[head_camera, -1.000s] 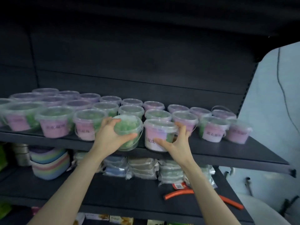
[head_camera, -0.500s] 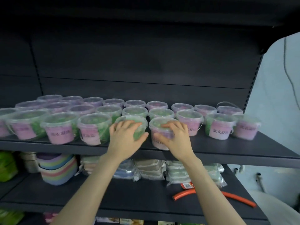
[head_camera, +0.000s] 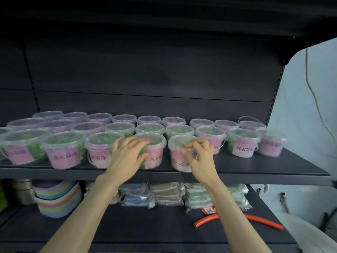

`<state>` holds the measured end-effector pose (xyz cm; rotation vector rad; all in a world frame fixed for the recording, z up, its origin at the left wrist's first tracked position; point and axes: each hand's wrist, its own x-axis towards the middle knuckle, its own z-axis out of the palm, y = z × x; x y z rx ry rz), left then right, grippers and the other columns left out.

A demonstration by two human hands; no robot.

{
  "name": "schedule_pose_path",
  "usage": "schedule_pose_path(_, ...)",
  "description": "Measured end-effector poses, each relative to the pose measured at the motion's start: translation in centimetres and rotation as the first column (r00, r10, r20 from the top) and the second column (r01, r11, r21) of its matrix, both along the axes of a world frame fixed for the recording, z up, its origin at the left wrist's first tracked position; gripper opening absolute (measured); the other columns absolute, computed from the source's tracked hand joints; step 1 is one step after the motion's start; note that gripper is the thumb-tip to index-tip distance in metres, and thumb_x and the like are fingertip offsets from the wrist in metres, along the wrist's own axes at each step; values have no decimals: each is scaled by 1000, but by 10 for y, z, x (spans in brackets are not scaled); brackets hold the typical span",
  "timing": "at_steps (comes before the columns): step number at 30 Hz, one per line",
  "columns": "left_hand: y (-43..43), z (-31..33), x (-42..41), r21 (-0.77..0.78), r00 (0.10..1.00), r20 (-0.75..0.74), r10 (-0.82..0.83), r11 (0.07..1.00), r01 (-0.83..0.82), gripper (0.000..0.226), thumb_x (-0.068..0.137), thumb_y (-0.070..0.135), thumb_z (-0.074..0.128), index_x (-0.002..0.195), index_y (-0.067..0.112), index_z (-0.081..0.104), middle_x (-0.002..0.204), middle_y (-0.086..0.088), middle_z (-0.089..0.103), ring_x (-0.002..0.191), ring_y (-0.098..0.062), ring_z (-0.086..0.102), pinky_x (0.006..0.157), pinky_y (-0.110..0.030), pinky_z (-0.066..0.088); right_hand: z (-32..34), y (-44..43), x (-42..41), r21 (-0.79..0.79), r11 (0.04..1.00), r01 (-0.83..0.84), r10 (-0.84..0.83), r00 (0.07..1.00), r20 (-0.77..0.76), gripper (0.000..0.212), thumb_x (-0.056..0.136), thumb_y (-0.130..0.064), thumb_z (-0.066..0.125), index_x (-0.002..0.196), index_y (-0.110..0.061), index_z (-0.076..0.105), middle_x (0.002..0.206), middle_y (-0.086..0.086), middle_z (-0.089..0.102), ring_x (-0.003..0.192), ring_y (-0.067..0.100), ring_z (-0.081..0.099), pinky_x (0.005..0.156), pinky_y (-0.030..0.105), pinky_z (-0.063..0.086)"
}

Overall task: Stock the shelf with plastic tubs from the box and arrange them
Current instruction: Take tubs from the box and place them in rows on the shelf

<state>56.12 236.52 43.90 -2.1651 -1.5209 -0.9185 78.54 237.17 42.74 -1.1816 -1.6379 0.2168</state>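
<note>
Both forearms are being held up from below toward the front edge of the shelf (head_camera: 255, 169). The left hand (head_camera: 127, 154) is being laid with spread fingers over the lid and side of a front tub (head_camera: 156, 154). The right hand (head_camera: 198, 156) is being curled on the rim of the neighbouring tub (head_camera: 177, 158), which is being pinched. Probably both tubs are best being turned label-forward and slid gently into line, without the back rows (head_camera: 151, 125) being pushed.

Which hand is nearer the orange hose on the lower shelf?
Right. The right hand, gripping a front-row tub, is above and left of the orange hose; the left hand is at the same height, farther left.
</note>
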Motion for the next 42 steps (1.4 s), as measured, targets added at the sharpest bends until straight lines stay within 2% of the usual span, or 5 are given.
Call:
schedule_pose_path(7, 1, -9, 25, 35, 1000, 6, 19, 999, -19, 50, 66, 31, 78, 110, 14, 63, 105, -8, 59, 98, -31, 57, 85, -44, 43, -1, 1, -1, -3, 998, 59, -58, 989, 134, 22, 95, -24, 51, 110, -27, 67, 117, -17, 54, 125, 2, 20, 112, 35, 9)
schedule_pose_path(12, 2, -14, 21, 69, 983, 185, -20, 998, 7, 37, 65, 20, 80, 89, 10, 54, 93, -6, 59, 89, -27, 53, 78, -34, 41, -4, 4, 3, -9, 999, -32, 33, 992, 119, 26, 85, -22, 58, 110, -20, 64, 121, -4, 56, 136, 18, 24, 109, 28, 23)
schedule_pose_path(18, 2, -9, 14, 56, 982, 190, -17, 998, 6, 37, 73, 22, 76, 105, 16, 56, 108, 3, 60, 109, -20, 49, 83, -26, 19, -4, 3, 4, -32, 999, -37, 40, 995, 90, 24, 87, -11, 63, 109, -19, 67, 128, 3, 41, 124, 19, 40, 98, 24, 36)
schedule_pose_path(28, -3, -12, 18, 85, 997, 66, 48, 995, -54, 42, 66, 15, 81, 103, 14, 63, 102, -3, 67, 98, -30, 59, 79, -41, 43, -5, 1, -4, -19, 999, 28, -26, 993, 117, 25, 93, -19, 58, 116, -21, 64, 131, 5, 40, 127, 19, 37, 93, 22, 36)
schedule_pose_path(42, -5, -23, 10, 15, 994, 107, -4, 1000, 3, 57, 70, 8, 75, 123, 6, 53, 120, -19, 49, 109, -35, 50, 73, -43, 56, -3, -11, -14, -141, 985, 102, -77, 982, 172, 41, 97, -21, 49, 137, -25, 44, 157, 2, 17, 147, 19, -6, 114, 35, 16)
